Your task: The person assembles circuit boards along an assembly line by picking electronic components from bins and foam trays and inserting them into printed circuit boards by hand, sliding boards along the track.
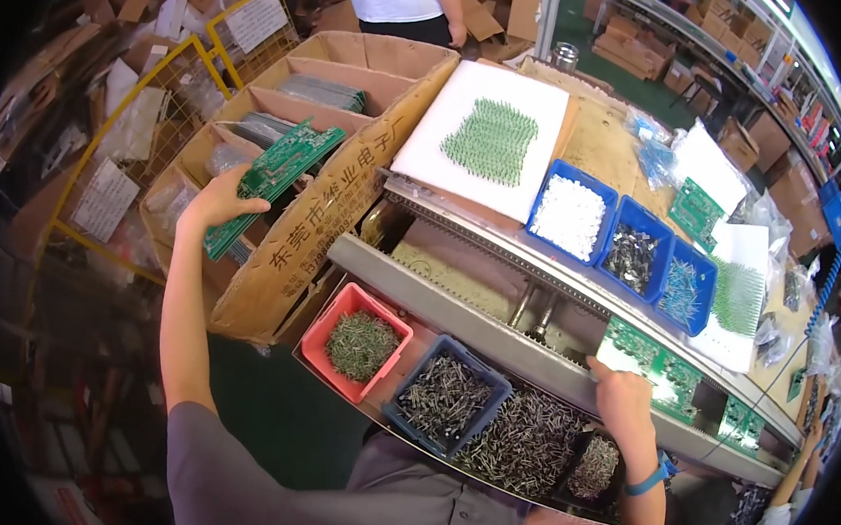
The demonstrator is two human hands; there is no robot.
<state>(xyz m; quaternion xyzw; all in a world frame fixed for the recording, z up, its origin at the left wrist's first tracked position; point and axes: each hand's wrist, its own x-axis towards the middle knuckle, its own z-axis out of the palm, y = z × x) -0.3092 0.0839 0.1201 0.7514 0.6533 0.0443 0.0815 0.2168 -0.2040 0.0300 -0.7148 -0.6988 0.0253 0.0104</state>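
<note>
My left hand (216, 200) is closed on the near edge of a green circuit board (289, 157), tilted above a divided cardboard box (330, 196). Further grey-edged boards (322, 92) stand in the box's compartments. At the near metal rail (462, 303) of the conveyor is my right hand (625, 402), its fingers curled and one digit stretched toward the left end of another green circuit board (650, 369) between the rails. Whether anything is inside those fingers is hidden. A blue band circles my right wrist.
In front of me stand a red bin (356, 343) and a dark blue bin (443, 396) of small metal-leaded parts, beside more loose parts (528, 439). Beyond the conveyor are blue bins (572, 213) and a white foam sheet (433, 156) with green parts. A person (400, 4) stands behind.
</note>
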